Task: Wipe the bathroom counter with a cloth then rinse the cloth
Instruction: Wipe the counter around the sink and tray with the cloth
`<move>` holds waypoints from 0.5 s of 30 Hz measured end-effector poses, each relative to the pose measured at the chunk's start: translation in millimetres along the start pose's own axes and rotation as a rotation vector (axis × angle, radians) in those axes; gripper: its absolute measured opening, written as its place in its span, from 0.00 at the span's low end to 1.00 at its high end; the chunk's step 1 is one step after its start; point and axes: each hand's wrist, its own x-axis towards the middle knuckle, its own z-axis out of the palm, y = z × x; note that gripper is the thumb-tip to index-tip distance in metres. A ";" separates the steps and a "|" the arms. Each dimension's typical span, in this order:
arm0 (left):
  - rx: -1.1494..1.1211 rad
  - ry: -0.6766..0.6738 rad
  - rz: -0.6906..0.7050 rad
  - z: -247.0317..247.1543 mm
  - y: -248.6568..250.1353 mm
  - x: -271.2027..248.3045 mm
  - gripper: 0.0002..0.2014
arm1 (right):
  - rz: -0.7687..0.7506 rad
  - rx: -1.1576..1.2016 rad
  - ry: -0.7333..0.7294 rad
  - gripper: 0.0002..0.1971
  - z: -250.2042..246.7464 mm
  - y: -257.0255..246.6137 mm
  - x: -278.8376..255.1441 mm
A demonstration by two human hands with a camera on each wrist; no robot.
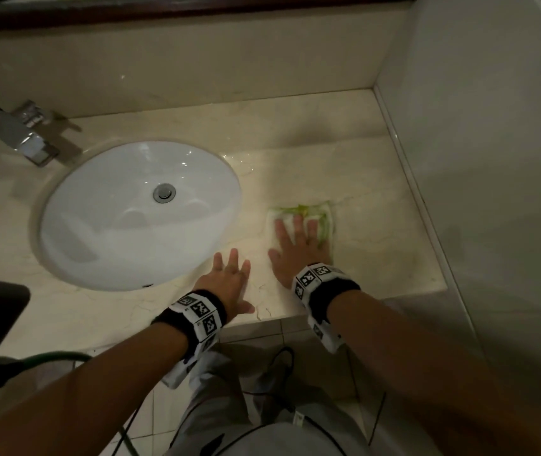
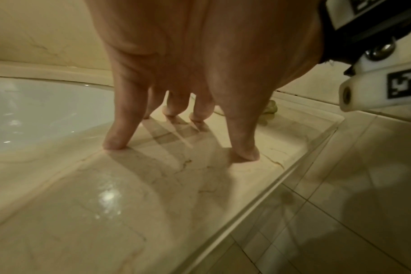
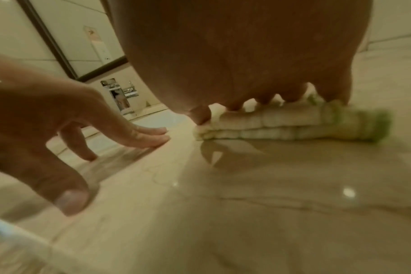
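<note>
Your right hand [image 1: 295, 248] presses one folded cloth [image 1: 323, 222] flat on the counter [image 1: 377, 245], right of the sink
Fingers spread straight on cloth; your left hand [image 1: 229, 284] splayed, fingertips [image 2: 115, 144] on bare counter between cloth and the one sink [image 1: 104, 232]; basin holds only its drain [image 1: 164, 193]; one tap [image 1: 28, 134] behind

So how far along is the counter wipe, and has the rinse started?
Done: the cloth is folded and already down on the counter, right of the sink; some wet sheen shows near the basin.
In hand: the right hand presses flat on the cloth, wiping; the left hand braces on bare counter.
Left: rinsing. The faucet shows no water running.
</note>
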 end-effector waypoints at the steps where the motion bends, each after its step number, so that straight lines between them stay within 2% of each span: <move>1: 0.006 -0.002 0.000 0.8 -0.6 0.5 0.50 | -0.027 -0.011 0.006 0.33 -1.8 8.8 0.5; 4: 0.012 0.002 -0.004 2.5 -2.1 2.5 0.50 | -0.039 -0.045 0.029 0.32 -8.0 36.1 2.4; 8: 0.015 0.004 -0.005 3.1 -1.7 2.0 0.50 | 0.088 -0.023 0.026 0.34 -16.9 84.8 7.1; 12: 0.010 0.005 -0.004 1.9 -0.8 0.5 0.50 | 0.213 -0.027 -0.020 0.43 -21.7 156.1 19.8; 13: 0.010 0.005 -0.003 1.8 -0.6 0.5 0.50 | 0.241 -0.024 -0.039 0.43 -24.8 165.4 19.3; 15: 0.011 0.002 -0.002 1.6 -0.2 0.4 0.50 | 0.289 0.028 -0.009 0.36 -28.4 166.8 15.4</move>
